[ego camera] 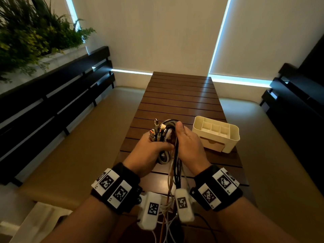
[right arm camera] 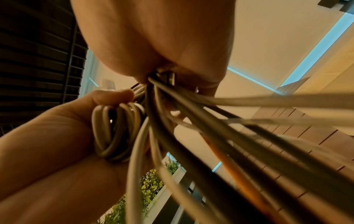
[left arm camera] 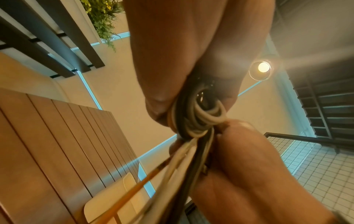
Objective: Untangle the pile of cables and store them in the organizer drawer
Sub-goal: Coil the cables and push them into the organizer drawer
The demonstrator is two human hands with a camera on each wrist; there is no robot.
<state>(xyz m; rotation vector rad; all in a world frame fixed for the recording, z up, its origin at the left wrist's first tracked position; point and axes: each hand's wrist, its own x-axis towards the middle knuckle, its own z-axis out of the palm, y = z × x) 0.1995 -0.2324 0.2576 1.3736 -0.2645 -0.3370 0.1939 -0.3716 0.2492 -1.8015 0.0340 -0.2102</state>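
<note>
Above the slatted wooden table point(ego camera: 182, 95), the left hand point(ego camera: 149, 151) grips the coiled cable bundle point(ego camera: 164, 135), plugs upward; the right hand point(ego camera: 190, 146) clasps its loose strands. The cream organizer point(ego camera: 233, 137), drawer closed, sits near the right edge.

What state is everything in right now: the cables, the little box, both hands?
Bundle of white, black and orange cables: partly coiled, held above the table, loose ends hanging down.
Cream plastic organizer with compartments: upright on the table, compartments look empty.
Organizer drawer: looks closed.
Left hand: grips the coiled part.
Right hand: grips the strands.
Brown slatted wooden table: bears the organizer.
</note>
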